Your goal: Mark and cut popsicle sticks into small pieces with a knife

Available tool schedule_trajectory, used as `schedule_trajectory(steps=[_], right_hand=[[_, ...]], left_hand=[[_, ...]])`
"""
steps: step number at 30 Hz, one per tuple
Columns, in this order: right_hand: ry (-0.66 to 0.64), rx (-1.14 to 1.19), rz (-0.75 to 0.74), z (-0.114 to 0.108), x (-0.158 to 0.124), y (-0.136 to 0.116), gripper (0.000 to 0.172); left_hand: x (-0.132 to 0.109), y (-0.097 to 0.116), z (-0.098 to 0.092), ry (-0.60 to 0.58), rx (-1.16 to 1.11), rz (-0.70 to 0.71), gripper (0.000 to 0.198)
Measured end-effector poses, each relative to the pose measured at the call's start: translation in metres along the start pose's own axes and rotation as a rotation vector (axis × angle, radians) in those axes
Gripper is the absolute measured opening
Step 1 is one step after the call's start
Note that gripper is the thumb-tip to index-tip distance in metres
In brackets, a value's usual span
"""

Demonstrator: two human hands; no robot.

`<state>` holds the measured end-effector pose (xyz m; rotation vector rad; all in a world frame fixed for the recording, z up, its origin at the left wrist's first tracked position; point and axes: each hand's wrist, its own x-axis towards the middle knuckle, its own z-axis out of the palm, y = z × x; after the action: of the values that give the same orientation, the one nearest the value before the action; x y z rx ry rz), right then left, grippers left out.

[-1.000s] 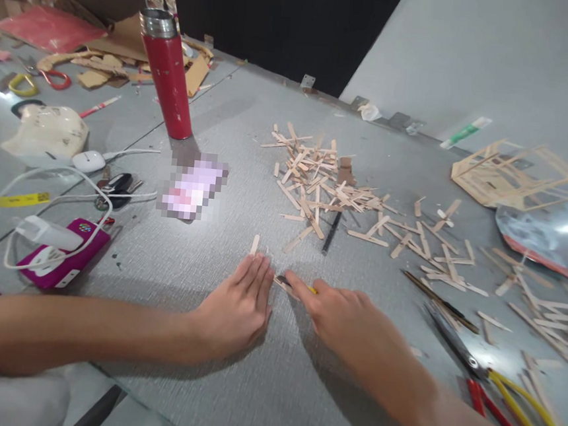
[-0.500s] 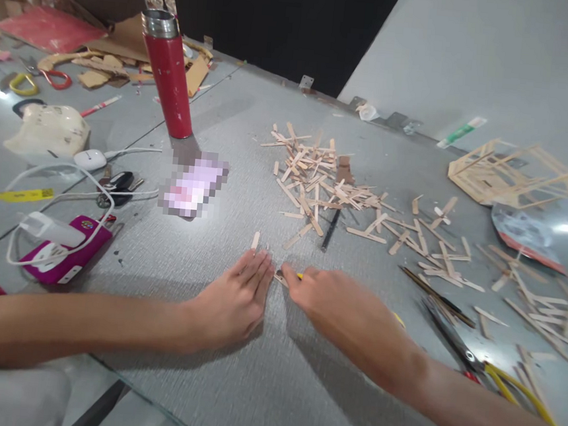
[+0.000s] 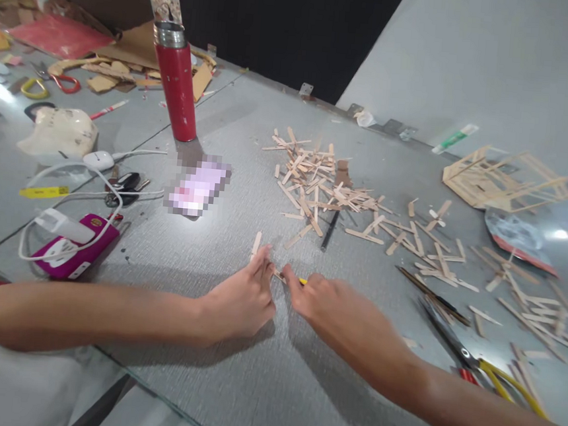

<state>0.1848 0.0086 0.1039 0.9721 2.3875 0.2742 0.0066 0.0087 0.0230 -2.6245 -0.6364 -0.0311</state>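
My left hand [image 3: 241,299] is closed, with its fingers pinched on a wooden craft stick [image 3: 256,242] that pokes up past the fingertips. Another bit of pale wood [image 3: 278,276] shows in the narrow gap between my hands. My right hand [image 3: 323,302] is curled round a slim yellow tool [image 3: 302,281], its index finger stretched along toward the left fingertips. Most of that tool is covered by the hand, so its kind is unclear. Beyond both hands lies a loose heap of craft sticks [image 3: 312,169].
Yellow-handled scissors [image 3: 465,353] lie right of my right forearm. A frame of glued sticks [image 3: 505,183] stands at the far right. Leftward are a red bottle [image 3: 175,91], a blurred-out phone [image 3: 199,189], keys [image 3: 126,186] and a purple power strip [image 3: 79,248] with white cables.
My left hand has rolled upward, lifting its fingers from flat into a pinch. My right hand has barely shifted. The whole view has moved slightly.
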Motion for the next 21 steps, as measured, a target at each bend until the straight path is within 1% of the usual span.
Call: schedule_trajectory(steps=[5, 7, 9, 13, 15, 19, 21], right_hand=[[0.021, 0.060, -0.010, 0.004, 0.001, 0.008, 0.043], [0.010, 0.085, -0.005, 0.008, 0.002, 0.011, 0.041], [-0.003, 0.115, 0.009, 0.012, 0.001, 0.014, 0.045], [0.019, 0.161, 0.060, 0.022, -0.005, 0.014, 0.068], [0.033, 0.176, 0.099, 0.025, -0.009, 0.014, 0.075], [0.059, 0.240, 0.203, 0.028, -0.012, 0.016, 0.078], [0.031, 0.274, 0.193, 0.028, -0.012, 0.016, 0.079]], left_hand=[[-0.003, -0.002, 0.001, 0.024, 0.008, -0.015, 0.041], [-0.005, -0.004, 0.002, 0.042, 0.016, -0.019, 0.047], [-0.006, -0.006, 0.002, 0.053, 0.015, -0.020, 0.051], [-0.006, -0.006, 0.002, 0.044, 0.010, -0.018, 0.051], [-0.006, -0.006, 0.001, 0.041, 0.010, -0.026, 0.052], [-0.006, -0.007, -0.001, 0.033, -0.004, -0.019, 0.052], [-0.006, -0.007, -0.001, 0.028, -0.007, -0.017, 0.052]])
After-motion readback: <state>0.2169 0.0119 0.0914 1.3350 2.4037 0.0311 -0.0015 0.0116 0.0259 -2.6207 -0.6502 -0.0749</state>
